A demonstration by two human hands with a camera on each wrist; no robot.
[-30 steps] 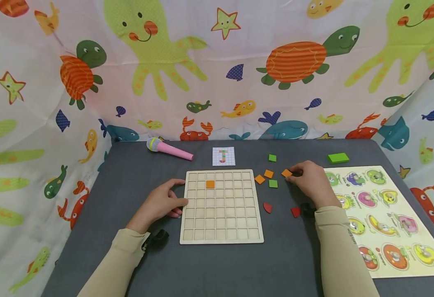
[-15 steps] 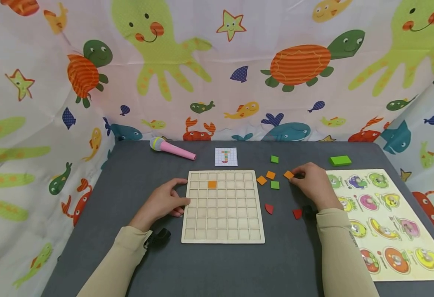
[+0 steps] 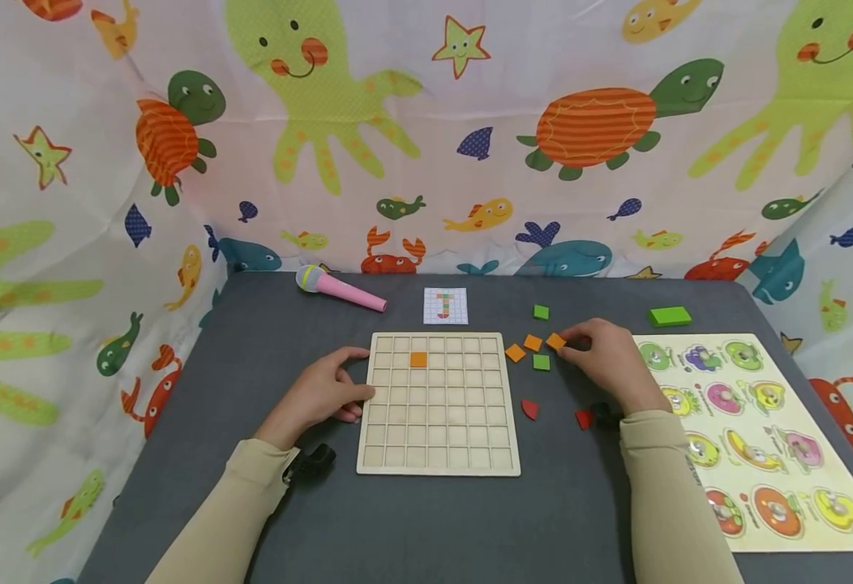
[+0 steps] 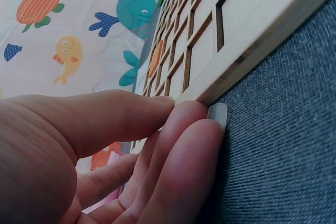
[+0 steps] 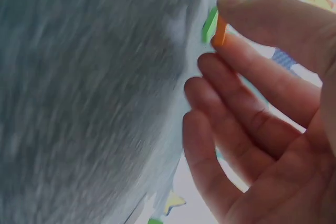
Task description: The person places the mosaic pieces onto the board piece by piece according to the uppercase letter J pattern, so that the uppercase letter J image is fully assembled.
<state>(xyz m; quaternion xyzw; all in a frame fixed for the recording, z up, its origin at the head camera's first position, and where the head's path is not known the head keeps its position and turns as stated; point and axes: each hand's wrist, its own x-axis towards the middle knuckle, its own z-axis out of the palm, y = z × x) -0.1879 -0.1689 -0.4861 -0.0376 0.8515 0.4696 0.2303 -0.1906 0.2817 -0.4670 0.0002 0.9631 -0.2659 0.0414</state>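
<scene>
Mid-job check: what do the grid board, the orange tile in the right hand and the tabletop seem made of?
Grid board: likely wood, matte and apparently unpainted; pale surface with browned inner edges. 
Held orange tile: painted wood or plastic, unclear which; even colour, no visible grain. 
Tabletop: probably matte grey-blue cloth; the left wrist view shows a woven texture.

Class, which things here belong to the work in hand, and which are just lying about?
Likely part of the work:
pale wooden grid board
inset orange square tile
pinched orange square tile in the right hand
loose orange square tiles
loose green square tiles
red curved-edge wedges
white paper card with J pattern

Probably just lying about:
pink toy microphone
cream fruit-picture board
green rectangular block
</scene>
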